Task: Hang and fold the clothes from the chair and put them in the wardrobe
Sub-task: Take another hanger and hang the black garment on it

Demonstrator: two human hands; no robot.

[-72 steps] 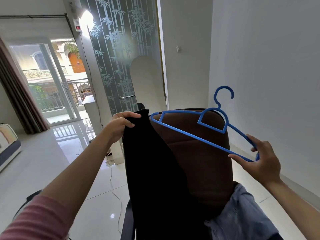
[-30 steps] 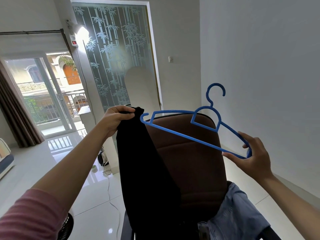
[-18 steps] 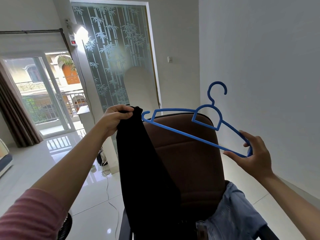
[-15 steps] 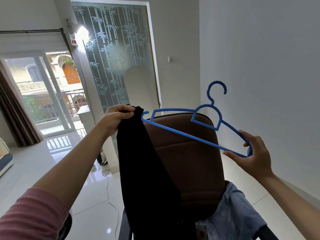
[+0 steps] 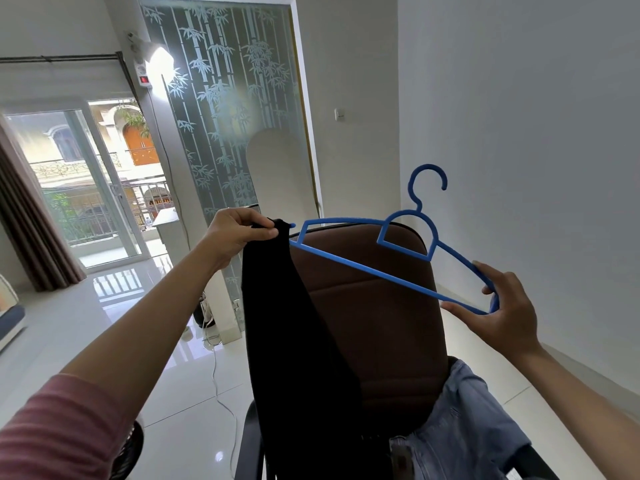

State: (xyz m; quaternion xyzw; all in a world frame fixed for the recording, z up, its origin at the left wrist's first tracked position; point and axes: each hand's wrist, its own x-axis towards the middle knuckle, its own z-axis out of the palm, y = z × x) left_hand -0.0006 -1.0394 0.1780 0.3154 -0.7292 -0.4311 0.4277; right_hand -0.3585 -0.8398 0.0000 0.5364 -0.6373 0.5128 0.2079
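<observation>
Room: white tiled floor (image 5: pixel 104 341), pale walls, a frosted bamboo-pattern glass panel (image 5: pixel 221 116) behind, and a sliding balcony door (image 5: pixel 86 188) at the far left.
Chair: brown padded chair (image 5: pixel 377 317) stands directly in front, its back facing the camera.
Black garment: black garment (image 5: pixel 294 341) is lifted at its top edge and hangs long and narrow down the left side of the chair back.
Left hand: left hand (image 5: pixel 239 233) has its fingers curled and pinches the top of the black garment, just beside the hanger's left tip.
Hanger: blue plastic hanger (image 5: pixel 391 258) is held in the air above the chair back, tilted down to the right, hook upward; its left tip is at the garment's top edge.
Right hand: right hand (image 5: pixel 502 313) holds the hanger's right end between thumb and fingers.
Other clothes: a light blue denim piece (image 5: pixel 460 427) lies on the chair seat, not yet handled.
Step in hand: feeding the hanger's left arm into the black garment.
Next move: likely needs the garment's opening spread so the tip slides inside, then the hanger levelled.
Wardrobe: not in view.
</observation>
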